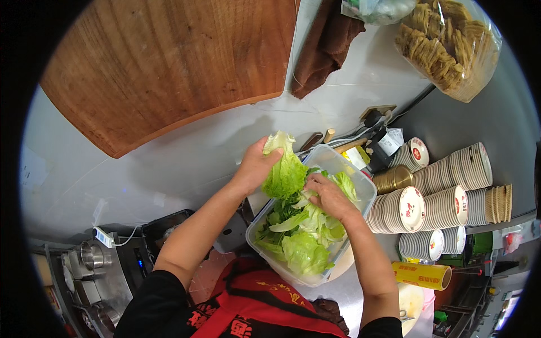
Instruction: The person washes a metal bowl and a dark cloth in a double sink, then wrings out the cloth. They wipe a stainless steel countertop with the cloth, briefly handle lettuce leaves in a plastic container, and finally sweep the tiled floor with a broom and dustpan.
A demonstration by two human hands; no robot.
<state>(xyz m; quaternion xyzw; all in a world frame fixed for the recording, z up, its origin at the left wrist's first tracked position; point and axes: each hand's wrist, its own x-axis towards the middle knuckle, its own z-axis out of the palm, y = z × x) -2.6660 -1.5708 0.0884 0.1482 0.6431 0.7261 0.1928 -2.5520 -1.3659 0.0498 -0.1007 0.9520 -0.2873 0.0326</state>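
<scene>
My left hand (pixel 257 168) is closed on a large green lettuce leaf (pixel 285 176), holding it upright above the far left side of a clear plastic tub (pixel 366 194). Loose lettuce leaves (pixel 306 252) fill much of the tub. My right hand (pixel 331 197) reaches in over its right side, fingers curled down among the leaves. The fingertips are partly hidden by greens, so what they pinch is hard to make out beyond lettuce.
Stacks of patterned plates (pixel 411 209) stand on the right, near a yellow roll (pixel 422 274) and scissors (pixel 404 315). A wooden board (pixel 174 67) and brown cloth (pixel 324 50) are at the far side. A bag of dried food (pixel 451 48) is at upper right.
</scene>
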